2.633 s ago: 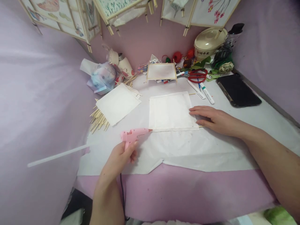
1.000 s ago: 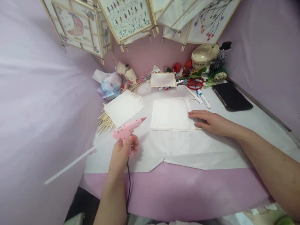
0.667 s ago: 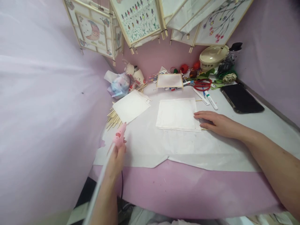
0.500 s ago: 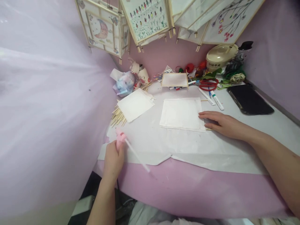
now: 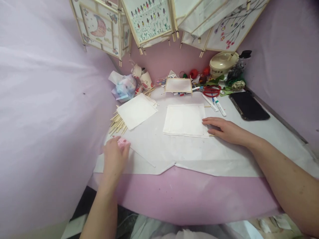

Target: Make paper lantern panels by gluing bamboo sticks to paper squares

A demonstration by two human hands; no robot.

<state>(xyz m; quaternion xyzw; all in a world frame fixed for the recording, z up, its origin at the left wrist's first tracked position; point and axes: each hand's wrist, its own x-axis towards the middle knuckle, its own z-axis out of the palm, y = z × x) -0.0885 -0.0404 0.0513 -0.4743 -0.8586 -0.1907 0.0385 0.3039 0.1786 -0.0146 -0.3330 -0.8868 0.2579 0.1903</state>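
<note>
Right hand (image 5: 223,130), apparently, at sheet (image 5: 184,119) edge

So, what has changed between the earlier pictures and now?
The left hand carried the pink glue gun away from the paper square, leftward to the left edge of the table, and now lies over it there; whether it still grips is unclear. The right hand stayed flat at the paper's right edge.
</note>
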